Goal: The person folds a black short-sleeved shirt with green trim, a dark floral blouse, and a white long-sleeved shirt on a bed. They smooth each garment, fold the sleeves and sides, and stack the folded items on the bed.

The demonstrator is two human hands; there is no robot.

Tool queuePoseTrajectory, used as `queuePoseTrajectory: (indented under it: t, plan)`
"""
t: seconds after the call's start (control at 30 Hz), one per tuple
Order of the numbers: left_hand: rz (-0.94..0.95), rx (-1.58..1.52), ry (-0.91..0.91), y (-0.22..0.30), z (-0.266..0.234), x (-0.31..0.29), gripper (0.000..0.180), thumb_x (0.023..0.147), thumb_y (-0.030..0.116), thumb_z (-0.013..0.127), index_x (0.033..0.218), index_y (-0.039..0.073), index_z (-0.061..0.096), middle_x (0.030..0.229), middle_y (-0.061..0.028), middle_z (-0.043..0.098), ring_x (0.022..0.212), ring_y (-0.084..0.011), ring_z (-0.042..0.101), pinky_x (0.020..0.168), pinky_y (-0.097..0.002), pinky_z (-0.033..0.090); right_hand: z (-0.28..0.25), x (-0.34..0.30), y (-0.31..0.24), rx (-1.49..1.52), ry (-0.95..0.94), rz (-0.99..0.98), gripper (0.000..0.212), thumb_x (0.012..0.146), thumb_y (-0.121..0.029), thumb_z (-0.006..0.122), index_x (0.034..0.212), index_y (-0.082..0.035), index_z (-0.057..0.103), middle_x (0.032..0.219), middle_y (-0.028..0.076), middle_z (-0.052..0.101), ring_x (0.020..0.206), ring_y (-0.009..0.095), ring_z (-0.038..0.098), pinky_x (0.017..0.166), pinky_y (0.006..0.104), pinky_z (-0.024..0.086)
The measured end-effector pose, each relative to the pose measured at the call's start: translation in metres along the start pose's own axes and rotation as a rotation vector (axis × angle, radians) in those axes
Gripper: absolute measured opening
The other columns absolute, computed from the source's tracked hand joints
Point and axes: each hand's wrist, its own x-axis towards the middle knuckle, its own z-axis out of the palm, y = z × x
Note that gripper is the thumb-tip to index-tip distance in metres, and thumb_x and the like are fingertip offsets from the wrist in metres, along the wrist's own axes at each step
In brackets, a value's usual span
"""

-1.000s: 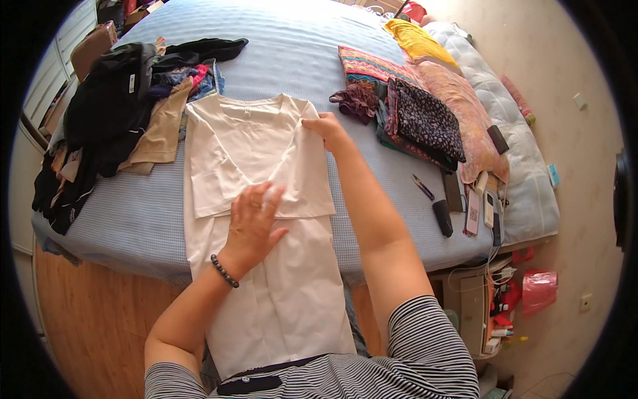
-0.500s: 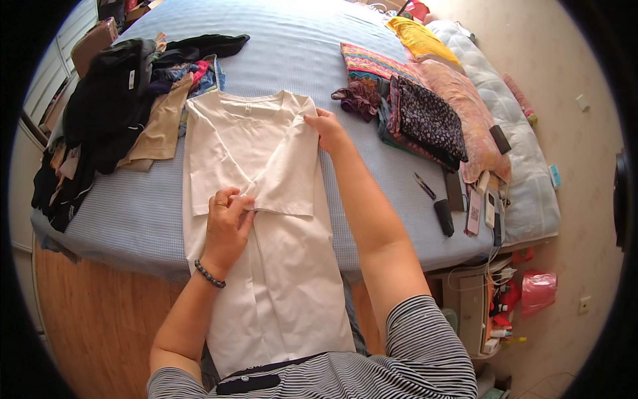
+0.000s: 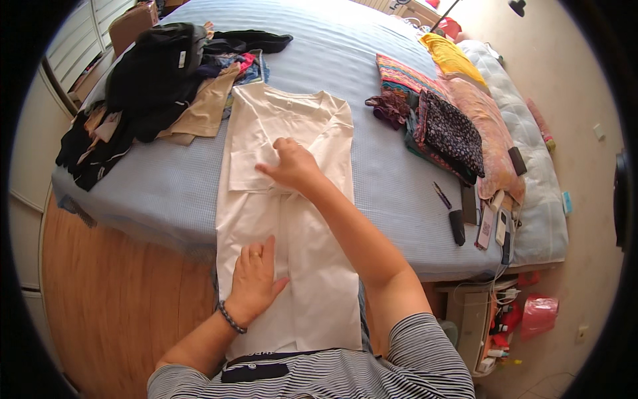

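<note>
A long white dress (image 3: 322, 282) lies from the bed's near part down toward my body, neckline at the far end, its sleeves folded inward across the front. My right hand (image 3: 291, 165) is over the folded sleeves in the upper half, fingers spread and gripping nothing. Lower down, my left hand (image 3: 254, 280) rests flat on the body of the dress, fingers stretched and thumb out to the side. A dark bead bracelet (image 3: 230, 318) is round my left wrist. The dress's lower end reaches my striped shirt.
The bed has a blue checked cover (image 3: 392, 199). On the left lies a heap of dark clothes (image 3: 156, 83) with beige shorts (image 3: 203, 110). At the right are folded patterned clothes (image 3: 448, 130), a phone (image 3: 486, 226), a black case (image 3: 456, 227) and a small cabinet (image 3: 462, 316).
My right hand has left the far right shoulder and moved down and left over the sleeves. My left hand has let go of the sleeve ends and moved nearer my body, now flat.
</note>
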Motion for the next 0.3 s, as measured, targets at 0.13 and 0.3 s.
queuePoseTrajectory:
  t: [0.13,0.3]
  plan:
    - [0.001,0.114,-0.113,0.013,-0.01,-0.043,0.054,0.074,0.016,0.069,0.123,0.004,0.051,0.1,-0.0146,0.053,0.097,-0.0294,0.051,0.082,-0.0392,0.047,0.004,0.0,-0.03,-0.239,-0.113,0.133,0.067,0.075,-0.048,0.072,0.115,0.002,0.054,0.112,0.019,0.06,0.104,0.032,0.06,0.086,0.0386,0.049]
    - [0.18,0.119,-0.339,0.003,-0.011,-0.09,0.033,0.079,0.011,0.062,0.113,0.01,0.062,0.091,-0.0099,0.059,0.091,-0.0284,0.057,0.071,-0.0368,0.051,0.01,0.019,-0.007,-0.142,-0.282,0.219,0.068,0.076,-0.051,0.071,0.125,-0.006,0.053,0.116,0.01,0.061,0.106,0.032,0.06,0.085,0.0444,0.051]
